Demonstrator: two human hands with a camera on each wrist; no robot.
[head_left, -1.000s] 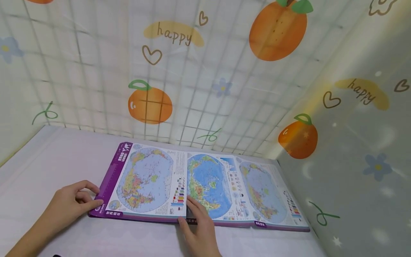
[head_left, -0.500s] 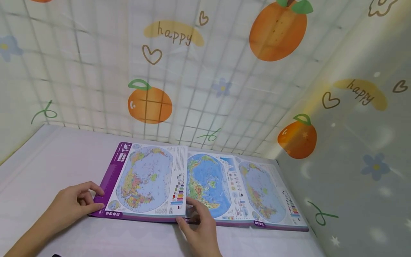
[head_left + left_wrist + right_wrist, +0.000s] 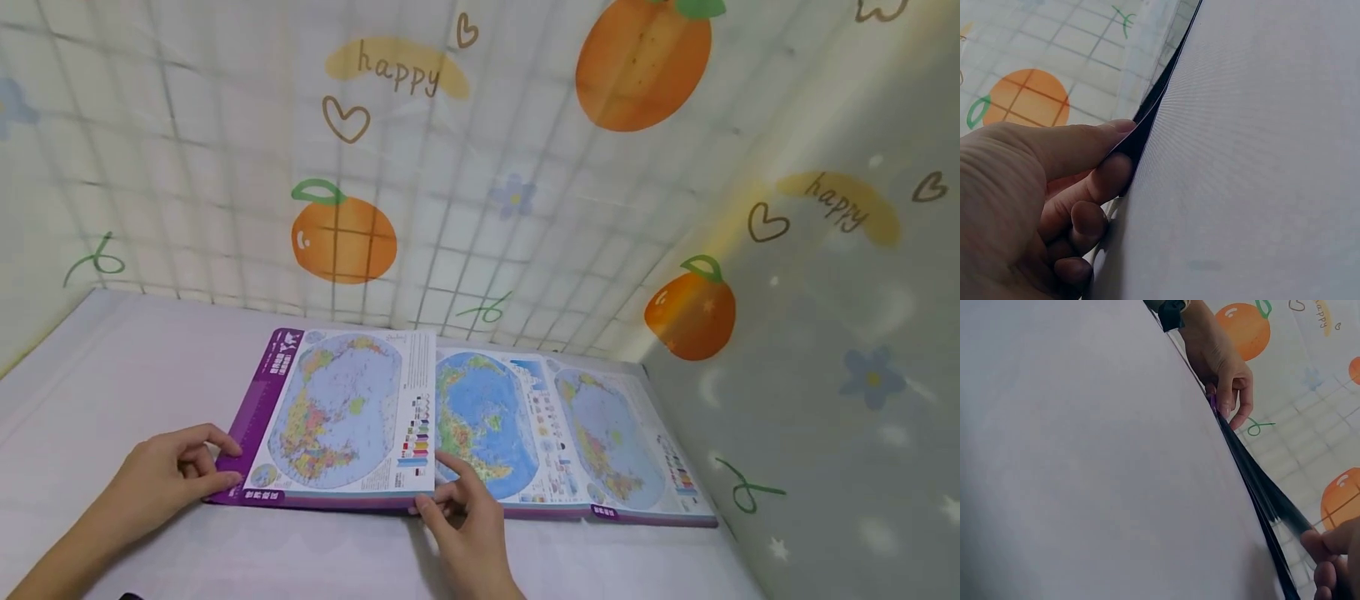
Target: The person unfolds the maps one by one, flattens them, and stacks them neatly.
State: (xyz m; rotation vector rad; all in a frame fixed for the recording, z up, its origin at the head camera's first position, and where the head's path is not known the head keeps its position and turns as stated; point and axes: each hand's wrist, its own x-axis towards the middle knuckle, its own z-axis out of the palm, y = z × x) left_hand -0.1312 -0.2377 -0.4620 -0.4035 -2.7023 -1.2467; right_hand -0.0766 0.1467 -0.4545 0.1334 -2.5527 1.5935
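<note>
World maps with a purple left border fill a long sheet [image 3: 497, 417], whose left panel [image 3: 341, 408] overlaps the part to its right. My left hand [image 3: 168, 467] pinches the purple border near its front corner; the left wrist view shows the thumb on top of the thin dark edge [image 3: 1138, 131] and the index finger below. With thumb and fingers, my right hand [image 3: 472, 529] pinches the front right corner of the left panel. That panel's edge stands a little raised in the right wrist view, with a gap beneath it. Some right fingertips are hidden.
White cloth covers the table [image 3: 150, 350]. Behind and to the right hang curtains [image 3: 420, 200] printed with oranges, over a wire grid at the back. A small dark object [image 3: 131, 597] shows at the bottom edge.
My right fingers have curled in from lying along the panel's edge to pinching its corner, which has risen slightly. My left hand stays at the purple border. The head view has shifted a little.
</note>
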